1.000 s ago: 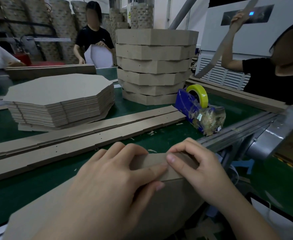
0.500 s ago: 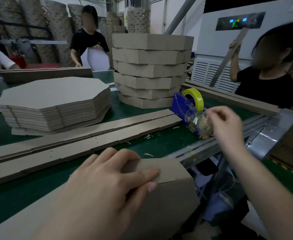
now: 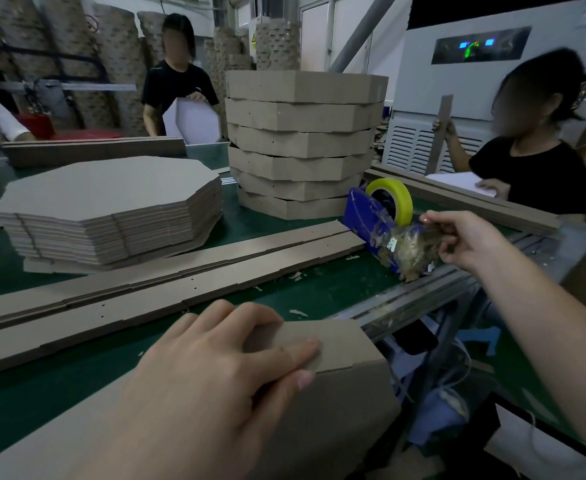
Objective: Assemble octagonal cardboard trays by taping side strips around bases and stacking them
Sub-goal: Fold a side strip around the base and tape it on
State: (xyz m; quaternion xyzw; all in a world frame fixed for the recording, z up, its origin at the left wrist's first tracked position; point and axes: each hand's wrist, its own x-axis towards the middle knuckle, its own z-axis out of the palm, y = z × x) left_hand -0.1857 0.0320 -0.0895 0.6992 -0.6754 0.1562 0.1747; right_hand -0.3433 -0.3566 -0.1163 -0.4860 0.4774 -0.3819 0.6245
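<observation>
A half-built cardboard tray (image 3: 347,393) leans over the table's near edge. My left hand (image 3: 215,368) grips its folded side strip at the top corner, thumb on the outer face. My right hand (image 3: 464,237) is at the blue tape dispenser (image 3: 367,216) with its yellow tape roll (image 3: 393,195), fingers pinching the clear tape end at the cutter. Long side strips (image 3: 166,282) lie flat across the green table (image 3: 319,292). A pile of flat octagonal bases (image 3: 107,206) sits at the left. A tall stack of finished trays (image 3: 302,140) stands behind.
A person in black (image 3: 541,168) at the right holds a strip upright over white sheets. Another person (image 3: 177,88) stands at the back with a white board. A metal rail (image 3: 423,299) edges the table on the right. More strips (image 3: 94,150) lie at the back left.
My right hand left the tray's corner, reached up to the tape dispenser, and now pinches the tape end. My left hand kept its grip on the tray.
</observation>
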